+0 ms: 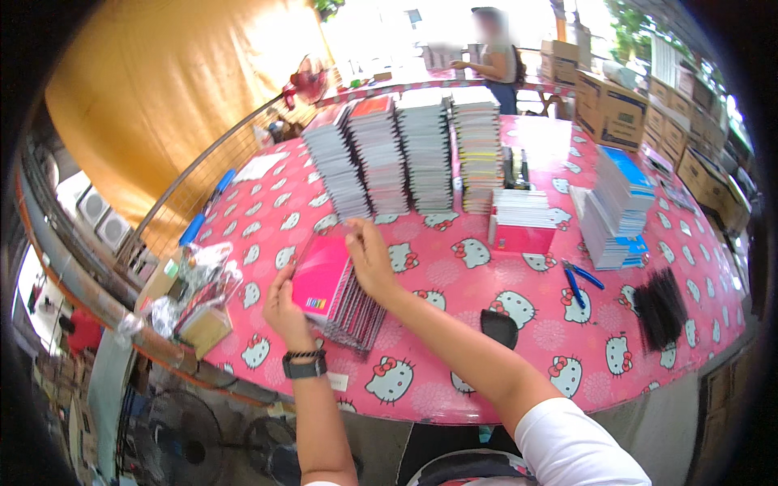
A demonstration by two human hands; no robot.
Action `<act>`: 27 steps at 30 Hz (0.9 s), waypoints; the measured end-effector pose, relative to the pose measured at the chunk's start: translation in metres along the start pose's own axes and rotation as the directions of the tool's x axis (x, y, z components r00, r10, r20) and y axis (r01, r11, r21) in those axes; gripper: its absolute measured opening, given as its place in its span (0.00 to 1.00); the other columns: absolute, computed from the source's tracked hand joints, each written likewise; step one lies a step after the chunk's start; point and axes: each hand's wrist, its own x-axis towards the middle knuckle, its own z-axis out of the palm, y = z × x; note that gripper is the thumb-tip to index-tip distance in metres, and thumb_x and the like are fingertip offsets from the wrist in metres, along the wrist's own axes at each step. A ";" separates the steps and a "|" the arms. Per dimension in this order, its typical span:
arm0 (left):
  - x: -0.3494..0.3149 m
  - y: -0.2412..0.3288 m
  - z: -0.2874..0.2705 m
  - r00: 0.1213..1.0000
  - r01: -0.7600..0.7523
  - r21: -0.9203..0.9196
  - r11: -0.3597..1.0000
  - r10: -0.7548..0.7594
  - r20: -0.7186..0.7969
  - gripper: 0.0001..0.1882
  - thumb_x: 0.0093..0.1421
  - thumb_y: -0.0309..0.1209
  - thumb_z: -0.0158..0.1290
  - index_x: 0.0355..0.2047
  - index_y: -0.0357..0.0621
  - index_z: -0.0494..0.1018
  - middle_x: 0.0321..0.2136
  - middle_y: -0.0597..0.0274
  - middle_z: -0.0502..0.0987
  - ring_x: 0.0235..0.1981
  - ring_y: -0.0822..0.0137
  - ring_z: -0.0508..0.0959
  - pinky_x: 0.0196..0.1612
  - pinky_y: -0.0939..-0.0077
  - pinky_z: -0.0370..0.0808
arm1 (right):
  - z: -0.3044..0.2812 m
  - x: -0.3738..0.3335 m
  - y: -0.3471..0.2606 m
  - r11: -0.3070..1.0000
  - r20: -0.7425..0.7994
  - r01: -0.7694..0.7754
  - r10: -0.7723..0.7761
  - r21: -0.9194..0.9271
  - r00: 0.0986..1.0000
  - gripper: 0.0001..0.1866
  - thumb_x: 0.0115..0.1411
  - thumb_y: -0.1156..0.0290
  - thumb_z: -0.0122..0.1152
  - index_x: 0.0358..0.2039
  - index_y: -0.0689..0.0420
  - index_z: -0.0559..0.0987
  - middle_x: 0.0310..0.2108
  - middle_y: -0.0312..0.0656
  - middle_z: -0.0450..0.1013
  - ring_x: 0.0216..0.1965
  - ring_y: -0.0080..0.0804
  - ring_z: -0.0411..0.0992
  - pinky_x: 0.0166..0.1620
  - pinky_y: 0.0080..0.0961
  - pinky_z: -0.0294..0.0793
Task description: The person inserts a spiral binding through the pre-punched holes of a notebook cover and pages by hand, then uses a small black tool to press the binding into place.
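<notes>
Notebooks with pink covers and spiral-bound edges [322, 279] sat in a slightly splayed stack left of centre on the pink, cat-patterned surface [593, 350], not far from its near rim. The left hand [285, 309] lay along the stack's left side, fingers loosely bent and not closed round it. The right hand [371, 257] curved over the far right corner with its fingertips at the edge; whether it gripped or merely touched, I could not tell.

Behind, four tall spiral-bound stacks [427, 162] stood in a row and bounded the room on the far side, the nearest just beyond the right fingertips. A strip of patterned covering separated the pink notebooks from the left rim, where a clear plastic bag [212, 271] and a small box [206, 330] crowded the border.

Wider room lay to the right, crossed by the right forearm, reaching past a small black tray [500, 328] to open blue-handled pliers [579, 283]. Beyond those, a black comb-like bundle [660, 312] lay near the right edge, with blue-covered booklets [622, 190] piled behind it and a shorter pink-and-white booklet stack [520, 227] farther left.
</notes>
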 end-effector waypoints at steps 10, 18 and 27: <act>-0.089 0.087 0.035 0.694 -0.720 0.035 0.694 0.718 0.052 0.15 0.55 0.26 0.50 0.43 0.35 0.68 0.44 0.53 0.69 0.47 0.60 0.68 0.52 0.65 0.64 | -0.219 -0.093 -0.057 0.485 0.327 0.075 0.458 -0.871 0.827 0.28 0.50 0.62 0.64 0.51 0.53 0.68 0.46 0.47 0.68 0.51 0.48 0.64 0.48 0.44 0.67; -0.143 0.035 0.186 0.587 -0.560 -0.091 0.824 0.472 0.657 0.09 0.53 0.23 0.55 0.36 0.40 0.75 0.36 0.58 0.73 0.41 0.63 0.72 0.47 0.70 0.67 | -0.312 -0.137 -0.069 0.669 -0.092 -0.464 0.513 -0.581 0.854 0.25 0.48 0.75 0.65 0.48 0.53 0.71 0.34 0.42 0.69 0.32 0.34 0.70 0.36 0.30 0.71; -0.125 -0.074 0.312 0.286 -0.881 0.073 0.468 0.403 0.870 0.19 0.50 0.30 0.58 0.44 0.44 0.73 0.41 0.62 0.74 0.46 0.61 0.71 0.45 0.64 0.66 | -0.455 -0.178 -0.107 0.714 -0.651 -0.608 0.282 -0.347 0.704 0.18 0.49 0.79 0.62 0.43 0.58 0.74 0.29 0.31 0.67 0.29 0.18 0.63 0.33 0.17 0.65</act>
